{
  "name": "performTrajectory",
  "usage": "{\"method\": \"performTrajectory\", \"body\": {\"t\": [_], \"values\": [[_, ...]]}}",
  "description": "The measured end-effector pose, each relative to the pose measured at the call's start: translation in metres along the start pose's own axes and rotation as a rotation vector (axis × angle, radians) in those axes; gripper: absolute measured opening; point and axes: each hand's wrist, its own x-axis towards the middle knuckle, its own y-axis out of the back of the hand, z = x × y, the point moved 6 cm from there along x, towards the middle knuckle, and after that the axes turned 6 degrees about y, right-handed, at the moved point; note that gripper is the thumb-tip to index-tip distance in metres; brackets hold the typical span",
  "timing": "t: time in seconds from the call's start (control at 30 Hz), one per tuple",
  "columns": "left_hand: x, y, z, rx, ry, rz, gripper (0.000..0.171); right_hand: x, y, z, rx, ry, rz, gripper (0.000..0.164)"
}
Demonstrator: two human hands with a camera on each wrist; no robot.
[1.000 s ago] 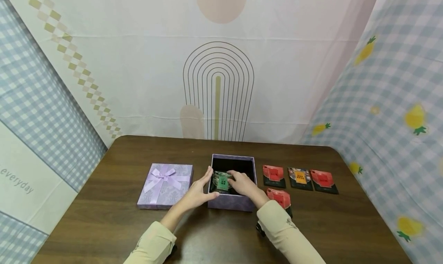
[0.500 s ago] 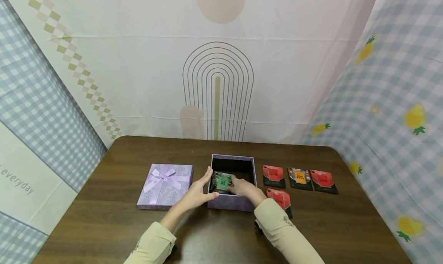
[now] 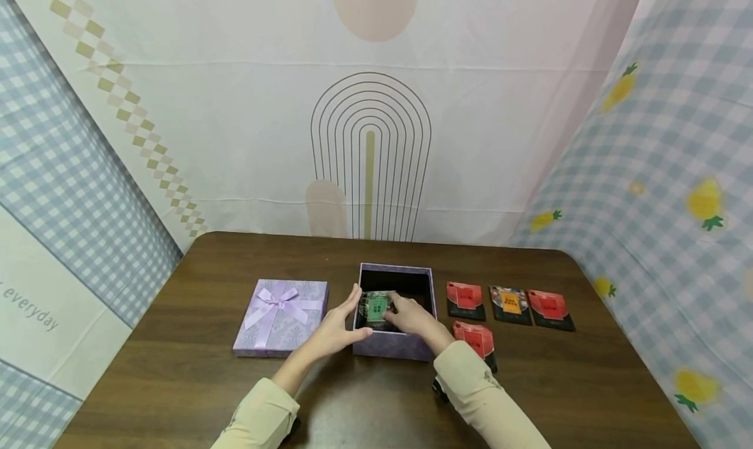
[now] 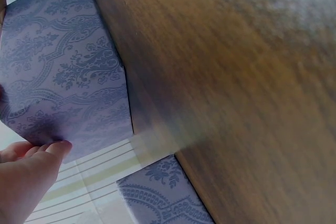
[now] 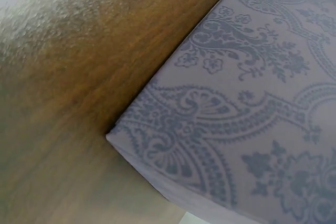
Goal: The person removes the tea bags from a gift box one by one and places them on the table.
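Note:
A purple patterned gift box [image 3: 391, 346] stands with its dark inside facing up. My left hand [image 3: 338, 328] rests on its front left corner, fingers straight along the left wall and thumb at the front rim. In the left wrist view, the fingertips [image 4: 58, 148] touch the patterned wall. My right hand [image 3: 414, 315] reaches over the front rim into the box and holds a small square packet [image 3: 374, 307] with a green label, thumb and forefinger at its right side. The packet lies in the front left of the box. The right wrist view shows mainly the box wall [image 5: 231, 108].
Left of the box lies the purple lid [image 3: 276, 341] with its ribbon bow. To the right, red packets [image 3: 465, 299] and one orange-labelled packet [image 3: 510, 302] lie on the brown table [image 3: 176, 383]. Another red packet [image 3: 475, 338] is partly behind the right sleeve.
My right fingers have shifted on the green packet, the thumb now further over its face. The packet has turned slightly and sits straighter. My left hand has stayed at the box corner.

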Motion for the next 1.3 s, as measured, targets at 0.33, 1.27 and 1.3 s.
{"method": "performTrajectory", "body": {"t": [0.33, 1.27, 1.3], "values": [[-0.001, 0.0, 0.001, -0.01, 0.006, -0.004, 0.078, 0.001, 0.003, -0.004, 0.086, 0.13, 0.016, 0.046], [-0.001, 0.0, 0.001, -0.013, 0.013, -0.008, 0.078, 0.001, 0.001, -0.01, 0.182, 0.25, -0.041, 0.041], [-0.001, 0.0, 0.001, -0.012, 0.014, -0.008, 0.078, 0.001, 0.002, -0.01, 0.184, 0.248, -0.028, 0.041]]}}
